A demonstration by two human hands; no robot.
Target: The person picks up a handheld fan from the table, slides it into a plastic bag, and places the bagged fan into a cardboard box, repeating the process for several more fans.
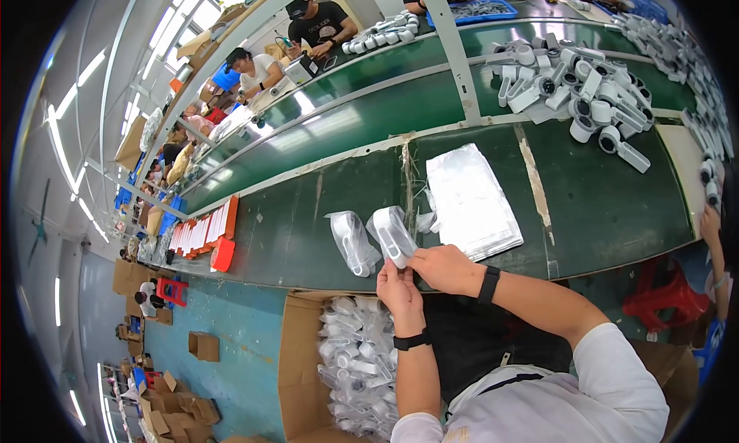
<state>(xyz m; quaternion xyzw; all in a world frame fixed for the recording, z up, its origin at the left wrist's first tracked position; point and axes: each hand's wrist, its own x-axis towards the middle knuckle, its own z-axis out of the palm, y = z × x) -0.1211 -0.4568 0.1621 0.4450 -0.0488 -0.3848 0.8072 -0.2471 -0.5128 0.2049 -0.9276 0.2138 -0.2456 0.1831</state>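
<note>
At the front edge of the dark green bench, my left hand (399,290) and my right hand (446,269) close together on the near end of a bagged white handheld device (387,229). The device is long and rounded, inside a clear plastic bag; its exact kind cannot be made out. My fingers pinch the bag's near end, and the fingertips partly hide it. Just to the left lies another bagged white device (353,244), apart from my hands. Beyond my right hand rests a stack of clear plastic bags (471,200).
Unbagged white devices with dark round ends (589,89) are heaped at the back right. Below the bench edge, a cardboard box (299,366) holds many bagged ones. Orange-and-white boxes (204,233) stand at the left end. A metal post (458,58) rises beyond; co-workers sit across the line.
</note>
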